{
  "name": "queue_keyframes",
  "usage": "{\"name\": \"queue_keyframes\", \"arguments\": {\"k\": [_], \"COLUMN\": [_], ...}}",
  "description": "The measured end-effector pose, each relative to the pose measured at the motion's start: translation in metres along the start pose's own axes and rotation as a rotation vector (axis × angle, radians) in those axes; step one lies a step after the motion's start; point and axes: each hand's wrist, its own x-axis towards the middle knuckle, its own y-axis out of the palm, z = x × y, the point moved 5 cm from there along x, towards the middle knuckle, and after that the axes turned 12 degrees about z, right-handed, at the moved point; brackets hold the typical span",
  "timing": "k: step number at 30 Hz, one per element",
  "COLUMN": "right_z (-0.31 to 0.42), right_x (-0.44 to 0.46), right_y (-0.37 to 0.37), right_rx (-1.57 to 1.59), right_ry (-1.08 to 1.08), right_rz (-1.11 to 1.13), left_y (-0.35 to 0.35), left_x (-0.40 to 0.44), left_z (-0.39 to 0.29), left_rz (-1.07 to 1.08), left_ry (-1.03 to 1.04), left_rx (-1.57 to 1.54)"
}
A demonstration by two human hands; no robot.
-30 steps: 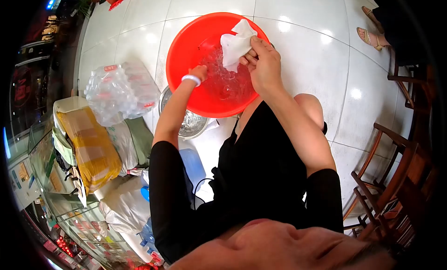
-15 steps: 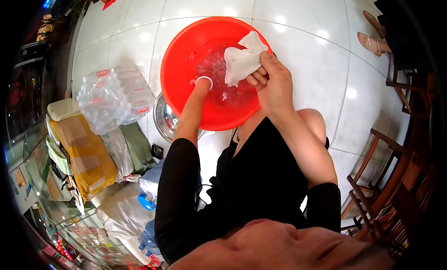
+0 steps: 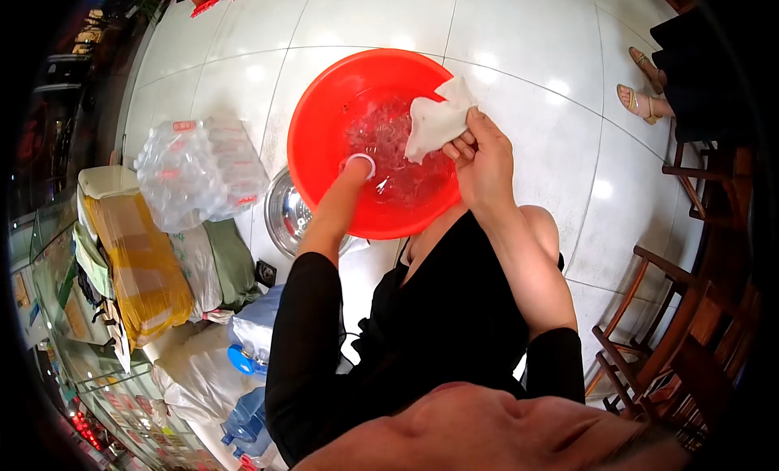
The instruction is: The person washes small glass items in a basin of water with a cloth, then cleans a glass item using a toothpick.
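Observation:
A large red basin on the tiled floor holds rippling water with small clear pieces in it. My right hand pinches a limp white sheet-like piece over the basin's right side. Inside the left part of the basin is my left hand, with a white band at the wrist; its fingers are hidden in the water. Partly under the basin's lower left edge stands a metal bowl.
Plastic-wrapped bottles lie left of the bowl. Below them are a taped yellow package, bags and a blue-capped water jug. Wooden chairs stand at the right. Another person's sandalled feet show at upper right.
My left hand has gone deeper into the water, so its fingers no longer show. My right hand and the white piece have moved slightly right and lower in view. The basin also appears lower.

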Motion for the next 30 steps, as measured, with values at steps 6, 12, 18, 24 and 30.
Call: {"name": "queue_keyframes", "arguments": {"k": [6,12,18,24,30], "right_z": [-0.002,-0.005,-0.005,-0.004,-0.001], "right_x": [0.002,0.002,-0.001,-0.003,-0.001], "right_y": [-0.003,-0.01,-0.012,-0.016,-0.017], "right_rx": [0.01,0.002,0.027,0.039,0.037], "right_ry": [-0.025,-0.077,-0.134,-0.125,-0.14], "right_rz": [0.001,0.026,0.027,0.015,0.034], "left_y": [-0.016,-0.043,-0.058,-0.066,-0.083], "left_x": [-0.084,-0.173,-0.23,-0.263,-0.289], "left_z": [0.004,-0.005,-0.015,-0.026,-0.032], "left_rz": [0.23,0.251,0.155,0.156,0.174], "left_ry": [0.324,0.846,0.911,0.924,0.996], "left_rx": [-0.706,-1.383,-1.51,-1.518,-1.444]}}
